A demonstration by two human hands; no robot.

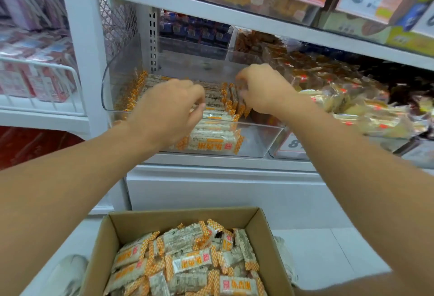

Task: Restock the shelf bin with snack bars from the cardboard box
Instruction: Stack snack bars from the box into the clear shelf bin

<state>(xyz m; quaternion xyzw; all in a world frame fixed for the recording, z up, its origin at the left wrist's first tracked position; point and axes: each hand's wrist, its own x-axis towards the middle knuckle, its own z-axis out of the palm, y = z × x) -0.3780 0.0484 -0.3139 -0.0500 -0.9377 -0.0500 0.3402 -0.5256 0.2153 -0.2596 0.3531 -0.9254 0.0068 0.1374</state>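
My fingers (199, 105) are curling down over the snack bars (211, 117) in the clear shelf bin (258, 140); whether either hand is pinching one, I cannot tell. My left hand (169, 108) and right hand (263, 89) are hiding the middle rows. The front bars are lying crosswise, their long axis running left to right. Neighbouring snack packets (340, 98) are crowding the bin's right side, and the cardboard box (265, 230) is sitting below.

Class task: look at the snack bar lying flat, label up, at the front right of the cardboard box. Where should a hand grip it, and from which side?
Grip the snack bar across its two long edges at the white middle, fingers coming straight down from above. It lies flat on top of the pile in the cardboard box, label up, so its top is exposed, while neighbouring bars crowd its checkered crimped ends.
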